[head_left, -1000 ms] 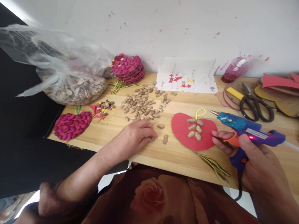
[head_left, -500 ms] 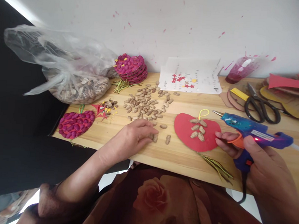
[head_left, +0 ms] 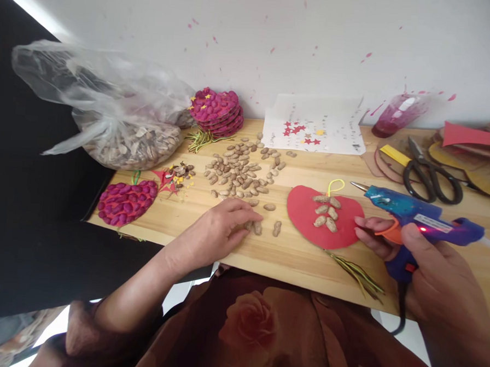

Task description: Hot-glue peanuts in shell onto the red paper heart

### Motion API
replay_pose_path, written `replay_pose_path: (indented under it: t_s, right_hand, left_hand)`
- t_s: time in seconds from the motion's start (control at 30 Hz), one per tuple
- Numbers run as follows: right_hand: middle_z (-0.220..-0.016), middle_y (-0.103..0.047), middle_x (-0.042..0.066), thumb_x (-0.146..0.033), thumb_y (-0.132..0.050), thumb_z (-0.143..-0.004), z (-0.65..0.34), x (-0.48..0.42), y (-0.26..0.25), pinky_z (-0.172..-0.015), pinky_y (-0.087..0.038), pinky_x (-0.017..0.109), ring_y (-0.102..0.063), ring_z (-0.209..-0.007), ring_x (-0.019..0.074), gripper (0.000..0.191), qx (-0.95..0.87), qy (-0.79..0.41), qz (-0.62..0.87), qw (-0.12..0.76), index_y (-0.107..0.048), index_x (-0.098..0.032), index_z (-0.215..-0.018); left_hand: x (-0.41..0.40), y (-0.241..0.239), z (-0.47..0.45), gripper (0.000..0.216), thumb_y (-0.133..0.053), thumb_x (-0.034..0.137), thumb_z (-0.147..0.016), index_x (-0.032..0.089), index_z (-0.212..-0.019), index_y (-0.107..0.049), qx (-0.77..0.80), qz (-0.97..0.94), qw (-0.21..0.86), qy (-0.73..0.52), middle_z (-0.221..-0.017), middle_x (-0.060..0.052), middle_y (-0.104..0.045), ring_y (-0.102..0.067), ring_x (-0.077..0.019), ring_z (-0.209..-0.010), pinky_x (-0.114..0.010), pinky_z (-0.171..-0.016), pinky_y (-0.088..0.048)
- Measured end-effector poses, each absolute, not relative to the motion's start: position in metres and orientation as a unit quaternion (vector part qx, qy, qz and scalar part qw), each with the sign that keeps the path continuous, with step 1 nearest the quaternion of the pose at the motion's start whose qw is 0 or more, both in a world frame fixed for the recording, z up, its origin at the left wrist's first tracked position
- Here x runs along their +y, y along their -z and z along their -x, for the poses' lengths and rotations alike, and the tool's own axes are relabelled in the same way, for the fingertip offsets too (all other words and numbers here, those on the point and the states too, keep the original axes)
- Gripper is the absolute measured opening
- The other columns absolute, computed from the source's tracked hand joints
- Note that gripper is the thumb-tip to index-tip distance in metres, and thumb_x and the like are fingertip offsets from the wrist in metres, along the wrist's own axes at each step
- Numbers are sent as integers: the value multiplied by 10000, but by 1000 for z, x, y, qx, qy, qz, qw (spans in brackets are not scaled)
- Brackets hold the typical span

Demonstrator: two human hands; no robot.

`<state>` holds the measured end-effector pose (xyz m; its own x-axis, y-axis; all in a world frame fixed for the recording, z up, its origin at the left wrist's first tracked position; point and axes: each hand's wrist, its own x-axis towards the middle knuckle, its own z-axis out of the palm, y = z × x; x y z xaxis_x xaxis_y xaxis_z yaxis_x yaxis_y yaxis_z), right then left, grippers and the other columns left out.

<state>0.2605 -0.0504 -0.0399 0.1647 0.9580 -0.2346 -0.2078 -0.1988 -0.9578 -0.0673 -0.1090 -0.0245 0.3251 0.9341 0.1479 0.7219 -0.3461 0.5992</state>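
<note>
Peanuts [head_left: 239, 175] lie in a loose heap on the middle of the bench [head_left: 274, 256]. The left hand [head_left: 218, 228] is at the near side of this heap, palm down, with its fingers bent and rather close together. Two peanuts [head_left: 258, 228] are at its fingertips, one of them partly covered, and I cannot tell whether the hand grips any.

The right hand [head_left: 445, 276] is closed around the glue gun [head_left: 398, 205], whose small red light is on. The metal tip points to the left and is near the yellow loop [head_left: 329, 188], but apart from it. Whether the orange trigger is pressed, I cannot tell.

Between the two hands, the red heart [head_left: 303, 216] lies flat on the bench. It carries six peanuts in two columns, below the loop, and a tassel [head_left: 357, 276] extends from its lower point. The fingertips of the right hand appear at its right edge; contact is not clear. Behind the gun are the scissors [head_left: 425, 160], and a purple heart [head_left: 127, 202] lies at the left end.
</note>
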Motion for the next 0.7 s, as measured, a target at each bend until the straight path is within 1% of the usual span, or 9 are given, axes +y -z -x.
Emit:
replay_pose_path:
  t_s: [0.23, 0.37, 0.43, 0.53, 0.63, 0.7]
  right_hand:
    - [-957, -755, 96, -453, -889, -698, -260, -50, 38, -866, -640, 349, -738, -932, 252, 338, -335, -552, 547, 532, -794, -175, -866]
    - [-948, -752, 89, -485, -885, -696, -262, -51, 40, -865, -640, 329, -740, -911, 241, 347, -347, -543, 553, 529, -785, -172, -808]
    - [-957, -753, 88, -484, -884, -695, -262, -51, 40, -857, -644, 330, -743, -921, 250, 345, -347, -546, 551, 528, -786, -178, -822]
    - [-944, -751, 95, -488, -908, -645, -262, -52, 41, -848, -644, 320, -741, -971, 288, 370, -336, -550, 554, 527, -783, -181, -808]
    - [-921, -745, 94, -494, -940, -571, -260, -52, 39, -858, -640, 321, -734, -1008, 314, 398, -324, -542, 566, 530, -774, -184, -758]
    - [-927, -744, 99, -521, -947, -535, -258, -52, 36, -849, -642, 321, -732, -1016, 324, 440, -319, -541, 574, 526, -780, -184, -763]
  left_hand:
    - [-112, 21, 68, 411, -574, 18, -878, 234, -1210, -685, 532, -786, 225, -222, -1278, -86, -636, -595, -215, -1253, -374, -1089, -498]
    - [-114, 22, 65, 350, -645, 99, -895, 225, -1219, -686, 534, -781, 233, -225, -1279, -103, -633, -582, -235, -1278, -385, -1084, -503]
    - [-113, 24, 62, 308, -682, 145, -897, 223, -1194, -701, 536, -776, 233, -238, -1255, -105, -632, -598, -240, -1255, -383, -1062, -518]
    - [-111, 27, 59, 242, -688, 172, -909, 219, -1143, -726, 529, -776, 229, -256, -1206, -100, -638, -616, -233, -1216, -369, -1029, -533]
    - [-109, 29, 58, 209, -658, 151, -926, 203, -1112, -737, 520, -782, 226, -259, -1154, -97, -652, -627, -221, -1177, -351, -1006, -538]
    - [-108, 30, 58, 209, -637, 133, -933, 201, -1102, -741, 518, -783, 225, -261, -1138, -94, -658, -633, -214, -1160, -344, -999, -538]
